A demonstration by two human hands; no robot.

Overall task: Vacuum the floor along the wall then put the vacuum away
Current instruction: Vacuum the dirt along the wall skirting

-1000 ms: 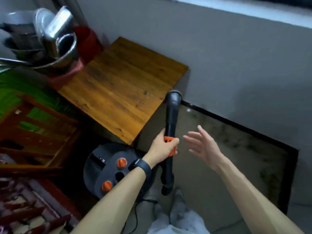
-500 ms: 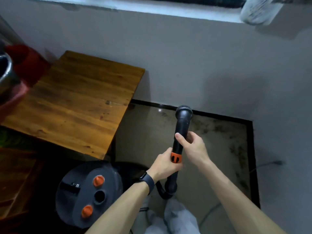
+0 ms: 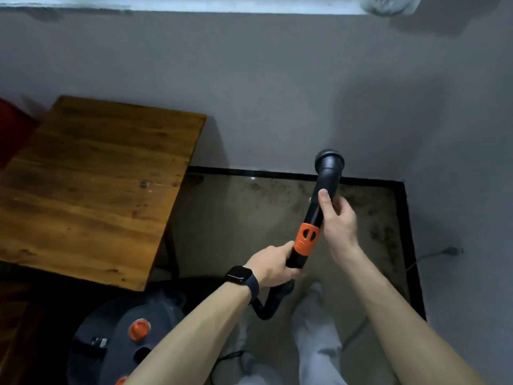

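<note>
Now both hands around the vacuum wand (image 3: 316, 209), my left hand (image 3: 273, 265) gripping below the orange collar (image 3: 305, 240), my right hand (image 3: 337, 220) wrapped above it, vacuum canister (image 3: 122, 340) beside the wooden table (image 3: 94, 184).

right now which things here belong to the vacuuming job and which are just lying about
Job: vacuum wand, hose, canister, floor, left hand, right hand.
Lying about: wooden table, red container, blurry object on ledge.

Black vacuum wand (image 3: 328, 176), orange-collared, tilts up toward the wall (image 3: 277, 93) — grey canister (image 3: 122, 354) stands on the floor (image 3: 244, 218).
</note>
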